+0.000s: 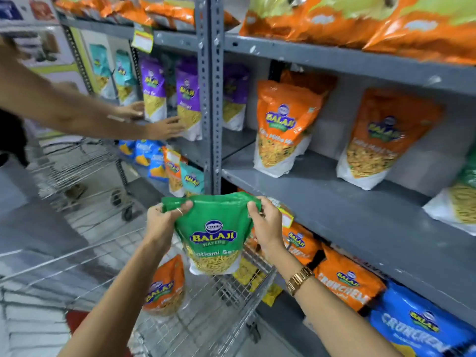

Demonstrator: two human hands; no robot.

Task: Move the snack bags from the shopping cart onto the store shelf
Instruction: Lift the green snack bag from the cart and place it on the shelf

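Note:
I hold a green snack bag [215, 233] upright by its top corners, above the wire shopping cart [226, 300]. My left hand [164, 222] pinches the top left corner and my right hand [265, 225] grips the top right corner. An orange snack bag [164, 287] lies in the cart below. The grey store shelf [322, 191] runs just right of the green bag, level with its top, and carries two upright orange bags [283, 130], [381, 140].
Another person's arms [164, 128] reach to purple bags [189, 99] on the left shelf bay. A second cart [77, 171] stands behind them. A green bag [461, 197] sits at the shelf's far right. Orange and blue bags [412, 323] fill the lower shelf; a steel upright [210, 99] divides the bays.

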